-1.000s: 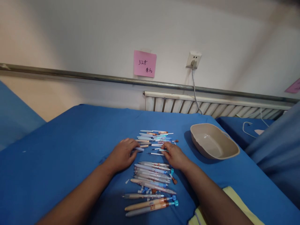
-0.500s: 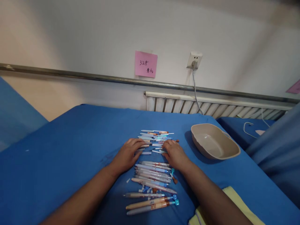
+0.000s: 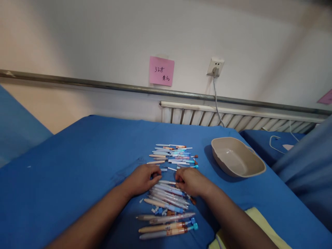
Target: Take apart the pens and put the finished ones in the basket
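Observation:
My left hand (image 3: pixel 144 178) is closed, its thumb and curled fingers at the left end of a slim pen (image 3: pixel 168 182). At that pen's right end my right hand (image 3: pixel 191 180) is closed too, fingers bent over it; the exact contact is partly hidden. Just below lies a pile of clear and pale pens (image 3: pixel 169 195). Beyond my hands, taken-apart pens lie in rows, with pale barrels (image 3: pixel 157 162), white refills (image 3: pixel 178 160) and printed sleeves. Small blue, white and brown pieces (image 3: pixel 159 211) are scattered below the pile.
A beige basin (image 3: pixel 233 157) stands at the right on the blue-covered table (image 3: pixel 85 166). Nearest me lie pens with cube-shaped tops (image 3: pixel 168 232). A yellow cloth (image 3: pixel 259 224) is under my right forearm. Behind are a radiator (image 3: pixel 192 116) and a wall socket (image 3: pixel 215 66).
Both hands have drawn back toward me from the taken-apart parts to the top of the pen pile, and their fingers have curled in. Several pens in the pile have shifted and tilted.

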Demonstrator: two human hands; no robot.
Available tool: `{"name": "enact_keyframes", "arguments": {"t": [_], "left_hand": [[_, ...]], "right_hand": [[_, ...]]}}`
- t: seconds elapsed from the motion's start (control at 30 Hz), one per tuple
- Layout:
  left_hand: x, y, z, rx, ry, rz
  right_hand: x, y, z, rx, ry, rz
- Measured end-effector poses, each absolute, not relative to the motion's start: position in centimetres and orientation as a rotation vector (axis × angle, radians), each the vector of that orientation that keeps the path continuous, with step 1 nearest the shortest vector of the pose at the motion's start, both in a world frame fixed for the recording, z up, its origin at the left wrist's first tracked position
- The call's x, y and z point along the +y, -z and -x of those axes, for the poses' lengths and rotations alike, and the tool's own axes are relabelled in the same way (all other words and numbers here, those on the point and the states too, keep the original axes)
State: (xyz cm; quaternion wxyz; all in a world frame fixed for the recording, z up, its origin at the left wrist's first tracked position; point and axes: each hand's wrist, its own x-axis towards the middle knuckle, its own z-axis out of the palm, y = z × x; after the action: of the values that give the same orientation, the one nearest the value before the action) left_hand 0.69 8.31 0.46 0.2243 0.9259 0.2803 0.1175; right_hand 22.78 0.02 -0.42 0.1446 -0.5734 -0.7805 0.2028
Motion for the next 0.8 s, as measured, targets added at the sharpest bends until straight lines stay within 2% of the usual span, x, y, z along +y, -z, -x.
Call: {"name": "enact_keyframes", "arguments": {"t": [0.2,0.4,0.6,0.8], "left_hand": [[8.5,-0.4,-0.7,0.707,-0.445,-2.511],[8.5,-0.1,-0.9,0.7,-0.415,-2.501],[8.3,-0.6,-1.2,0.724,-0.341,-2.518],[7.9,-1.1,-1.1,0.735,-0.568,-2.478]], "right_hand": [[0.3,0.5,-23.0,-2.209,-0.548,1.584],[0.8,1.7,-22.7,-1.951,-0.742,1.522],[1.1,1.7,-22.4,-1.889,-0.684,1.443],[1.1,1.7,-22.4,-1.816,-0.717,1.41]]}}
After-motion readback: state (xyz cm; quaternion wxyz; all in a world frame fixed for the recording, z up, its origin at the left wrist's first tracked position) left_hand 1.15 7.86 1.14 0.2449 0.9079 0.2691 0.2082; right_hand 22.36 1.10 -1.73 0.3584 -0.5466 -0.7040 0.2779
